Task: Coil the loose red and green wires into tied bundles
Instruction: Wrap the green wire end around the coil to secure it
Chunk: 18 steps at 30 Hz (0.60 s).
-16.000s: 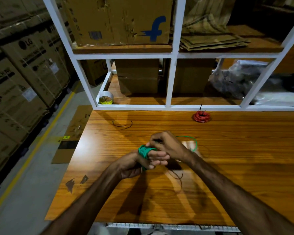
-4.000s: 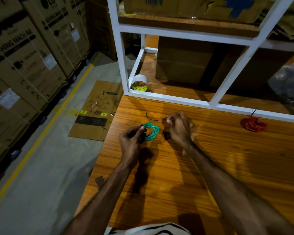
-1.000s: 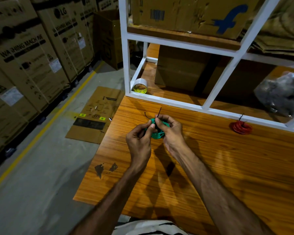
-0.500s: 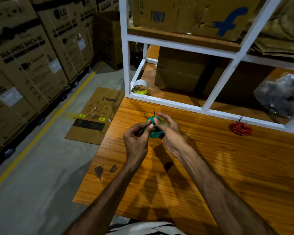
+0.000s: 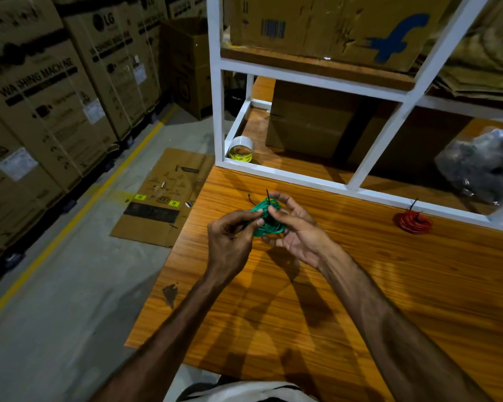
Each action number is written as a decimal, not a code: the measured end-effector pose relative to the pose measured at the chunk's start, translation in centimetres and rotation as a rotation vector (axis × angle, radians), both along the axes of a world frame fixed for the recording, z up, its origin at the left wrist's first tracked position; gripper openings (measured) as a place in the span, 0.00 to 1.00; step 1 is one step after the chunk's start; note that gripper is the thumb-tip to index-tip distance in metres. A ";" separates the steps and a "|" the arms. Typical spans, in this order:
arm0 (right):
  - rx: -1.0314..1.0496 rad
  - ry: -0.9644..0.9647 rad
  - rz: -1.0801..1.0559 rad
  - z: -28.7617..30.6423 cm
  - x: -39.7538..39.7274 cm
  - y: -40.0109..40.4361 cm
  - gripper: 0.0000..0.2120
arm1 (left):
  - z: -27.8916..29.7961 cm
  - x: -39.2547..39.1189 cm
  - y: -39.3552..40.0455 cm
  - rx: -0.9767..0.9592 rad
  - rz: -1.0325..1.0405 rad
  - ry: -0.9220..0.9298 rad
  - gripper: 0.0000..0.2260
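A coil of green wire point(image 5: 266, 224) is held just above the wooden table point(image 5: 360, 285), near its far left corner. My left hand point(image 5: 231, 240) pinches the coil's left side. My right hand point(image 5: 295, 227) cradles the coil from the right, and its thumb and forefinger pinch a thin black tie point(image 5: 268, 198) that sticks up through the loops. A red wire bundle point(image 5: 413, 223) with a black tie lies on the table at the far right, away from both hands.
A white shelf frame point(image 5: 346, 188) borders the table's far edge, with a tape roll point(image 5: 241, 150), cardboard boxes point(image 5: 311, 120) and a grey plastic bag point(image 5: 482, 166) inside. A short black wire piece point(image 5: 251, 199) lies behind the coil. Large stacked cartons point(image 5: 41, 97) line the floor at left.
In the last second my hands stayed on the green coil with small finger shifts around the black tie. Four seconds ago my right hand was apart from the coil.
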State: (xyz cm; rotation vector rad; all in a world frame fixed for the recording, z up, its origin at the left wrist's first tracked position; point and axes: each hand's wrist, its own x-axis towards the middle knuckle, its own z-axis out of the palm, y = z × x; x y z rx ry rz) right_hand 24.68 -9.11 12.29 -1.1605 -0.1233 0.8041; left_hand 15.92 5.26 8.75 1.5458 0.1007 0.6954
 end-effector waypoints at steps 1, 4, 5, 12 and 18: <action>0.002 -0.031 -0.006 0.1 -0.1 0.1 0.20 | 0.0 0.0 0.1 0.001 -0.006 -0.001 0.08; -0.001 -0.101 -0.054 0.2 -0.5 0.4 0.20 | 0.2 0.1 0.3 -0.002 -0.002 -0.014 0.07; -0.008 -0.119 -0.077 0.2 -0.7 0.5 0.20 | 0.3 0.1 0.3 0.003 0.005 -0.020 0.07; 0.090 -0.098 -0.197 -0.2 -2.2 1.2 0.15 | 0.1 0.0 -0.3 0.012 0.040 -0.015 0.05; 0.223 0.042 -0.224 -0.4 -2.3 1.8 0.12 | -0.1 0.1 -0.7 -0.001 0.064 0.026 0.05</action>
